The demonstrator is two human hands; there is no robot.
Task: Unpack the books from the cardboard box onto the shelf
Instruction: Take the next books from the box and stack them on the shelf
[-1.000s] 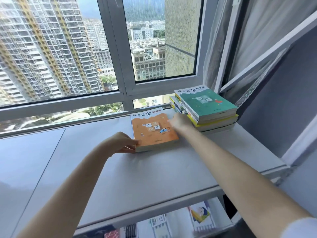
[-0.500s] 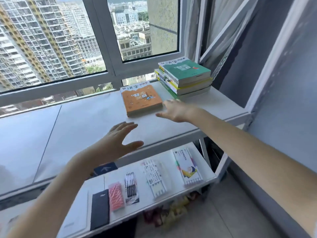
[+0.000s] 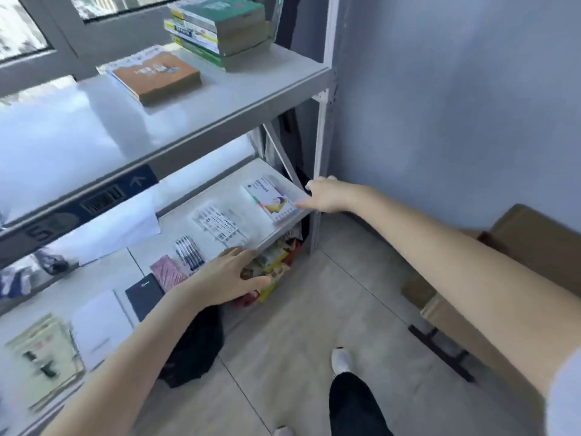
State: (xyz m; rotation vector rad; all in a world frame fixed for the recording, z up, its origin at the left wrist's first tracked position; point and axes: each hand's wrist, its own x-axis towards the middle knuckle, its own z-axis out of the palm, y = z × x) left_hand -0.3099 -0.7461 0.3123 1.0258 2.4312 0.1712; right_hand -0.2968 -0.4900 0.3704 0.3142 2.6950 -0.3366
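**Both hands empty between shelf and box**

Head view. We find the left hand (image 3: pixel 226 278) with fingers straight and loosely spread, holding nothing, its fingertips just before the lower board (image 3: pixel 229 187). The right hand (image 3: pixel 330 196) is also relaxed and empty, with its fingertips near the post (image 3: pixel 317 136).

The orange book (image 3: pixel 157 75) lies flat on the shelf (image 3: pixel 239 99), well above and beyond both sets of fingers. The stack (image 3: pixel 220 29) lies further right, and we judge it was laid flat so it will not topple.

The box (image 3: pixel 534 247) sits well behind the right fingers, past the forearm, with its contents hidden. We judge both hands are free to fetch the next book.
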